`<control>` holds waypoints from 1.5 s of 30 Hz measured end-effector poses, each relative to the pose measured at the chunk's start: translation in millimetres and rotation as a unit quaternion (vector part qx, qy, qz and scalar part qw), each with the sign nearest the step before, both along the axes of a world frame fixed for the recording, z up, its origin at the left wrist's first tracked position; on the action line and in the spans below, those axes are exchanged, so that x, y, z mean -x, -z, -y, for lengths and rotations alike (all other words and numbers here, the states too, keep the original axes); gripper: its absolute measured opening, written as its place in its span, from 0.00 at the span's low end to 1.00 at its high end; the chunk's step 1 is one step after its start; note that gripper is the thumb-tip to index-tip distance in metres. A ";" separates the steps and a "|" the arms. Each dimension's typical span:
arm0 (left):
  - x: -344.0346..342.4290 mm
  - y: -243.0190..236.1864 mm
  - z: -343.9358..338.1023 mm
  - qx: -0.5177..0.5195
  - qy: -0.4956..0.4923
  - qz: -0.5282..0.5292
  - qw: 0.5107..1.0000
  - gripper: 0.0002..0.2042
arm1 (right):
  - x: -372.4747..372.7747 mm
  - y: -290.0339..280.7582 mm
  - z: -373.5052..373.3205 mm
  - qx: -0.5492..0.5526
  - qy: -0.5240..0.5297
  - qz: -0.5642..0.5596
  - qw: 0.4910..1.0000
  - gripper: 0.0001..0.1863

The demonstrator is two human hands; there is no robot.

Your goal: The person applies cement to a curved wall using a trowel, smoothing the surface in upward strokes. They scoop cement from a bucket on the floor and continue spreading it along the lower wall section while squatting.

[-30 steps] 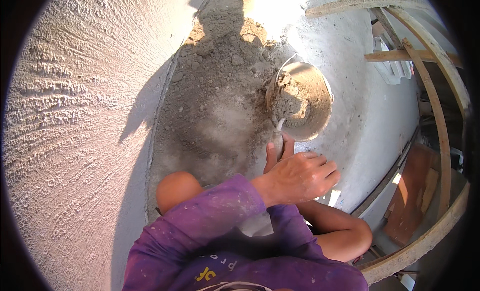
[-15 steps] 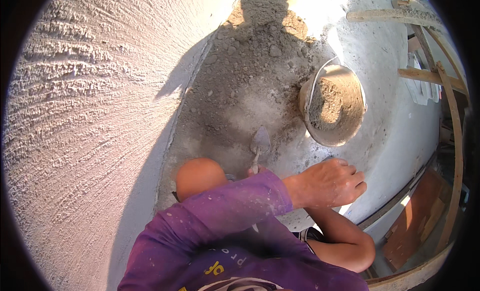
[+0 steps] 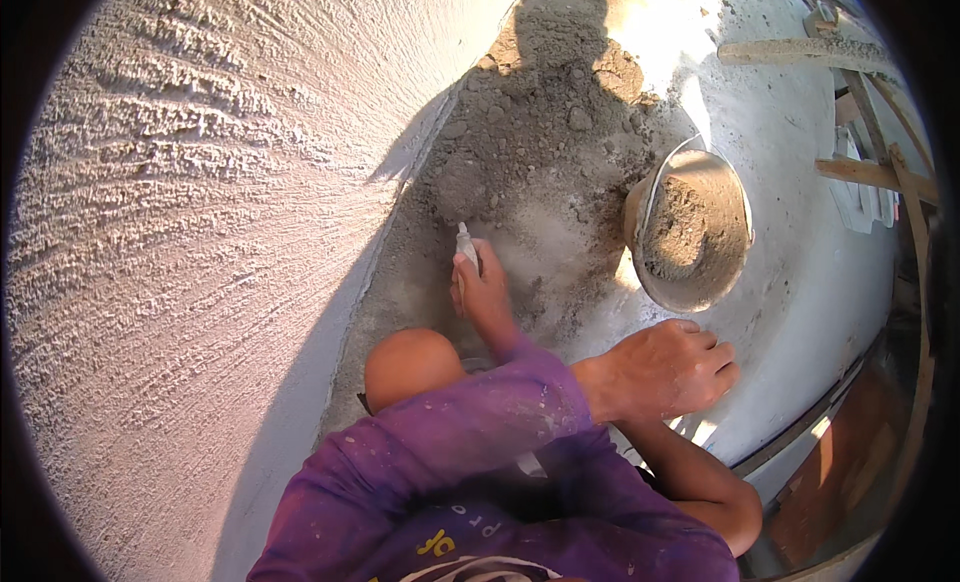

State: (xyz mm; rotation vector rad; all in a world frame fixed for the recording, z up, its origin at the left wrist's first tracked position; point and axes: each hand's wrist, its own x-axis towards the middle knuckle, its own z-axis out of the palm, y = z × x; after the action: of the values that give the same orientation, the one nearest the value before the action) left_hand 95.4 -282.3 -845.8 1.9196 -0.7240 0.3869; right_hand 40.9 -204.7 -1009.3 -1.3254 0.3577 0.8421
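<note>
So there's one trowel here, down on the dirt near the wall, with the right hand wrapped snugly round its handle. Can't really tell the blade from the grey mix around it. There's a narrow strip of floor between that hand and the wall's bottom edge, so not loads of room on the left. On the other side it's much roomier: a dusty open patch runs over to the bucket, well apart from the trowel.

Count so far: one bucket, one wire handle arched along its rim, one lot of mix inside. One loose pile spreads along the wall, above the trowel. Two hands, arms crossed: the left hand sits below the bucket, clear of its rim, fingers loosely curled; can't tell if anything's in the palm. Two bent knees, plus at least three wooden poles at far right.
</note>
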 end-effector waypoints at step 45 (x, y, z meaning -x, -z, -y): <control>-7.6 0.6 3.5 0.012 0.013 -0.012 1.000 0.05 | -130.1 48.4 0.1 -0.060 0.067 -0.052 0.995 0.11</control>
State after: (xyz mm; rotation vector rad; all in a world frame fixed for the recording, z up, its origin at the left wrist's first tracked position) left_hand 103.0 -285.8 -846.3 1.8879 -0.7252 0.3536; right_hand 171.0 -204.8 -1057.7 -1.1368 0.4661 0.8093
